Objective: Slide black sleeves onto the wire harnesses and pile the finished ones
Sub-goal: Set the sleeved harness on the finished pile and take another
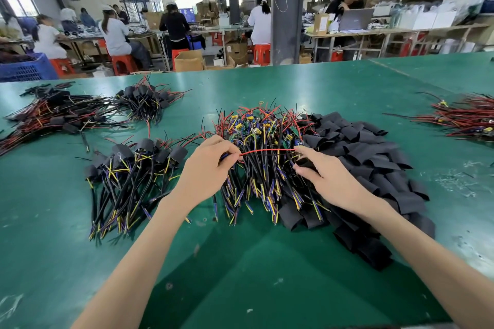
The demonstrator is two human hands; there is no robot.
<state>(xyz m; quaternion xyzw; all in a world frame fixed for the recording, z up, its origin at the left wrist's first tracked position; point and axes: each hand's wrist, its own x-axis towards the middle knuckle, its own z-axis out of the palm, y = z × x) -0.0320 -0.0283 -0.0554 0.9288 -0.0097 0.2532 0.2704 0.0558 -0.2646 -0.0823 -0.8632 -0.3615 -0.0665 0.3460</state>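
We pinch the red wire [267,152] in our left hand [205,168], above the harness pile [256,139], and it runs level across to our right hand [328,181], whose curled fingers grip a sleeve [304,162] (mouth hidden), so the sleeve should slide leftward along it.

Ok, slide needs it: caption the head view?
The left hand and right hand hold a red wire above unsleeved harnesses, black sleeves beside.

Both bare forearms reach forward; the left hand [211,165] and right hand [327,177], fingers curled, pinch opposite ends of a red wire [267,152].
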